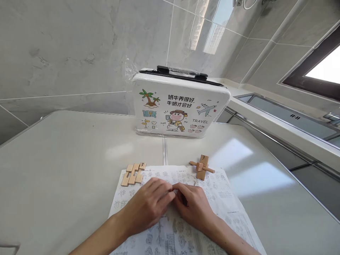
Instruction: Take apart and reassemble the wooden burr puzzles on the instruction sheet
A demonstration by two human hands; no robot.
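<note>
Above a large printed sheet (170,246), my left hand (154,200) and my right hand (193,203) meet at the fingertips. Both have curled, closed fingers, and anything between them is hidden. Beyond my left hand, a flat group of light wooden pieces (132,179) lies at the sheet's upper left corner, one piece marked "3". Past my right hand, near the sheet's upper right edge, sits a crossed wooden puzzle (200,167): an upright flat piece marked "3", a small block and a slanting rod. Neither hand touches these pieces.
A white cartoon-printed case (183,106) in clear plastic wrap stands at the back of the pale table (66,170), before a grey tiled wall (79,53). To the right are a counter with a sink (292,113) and a window (324,78).
</note>
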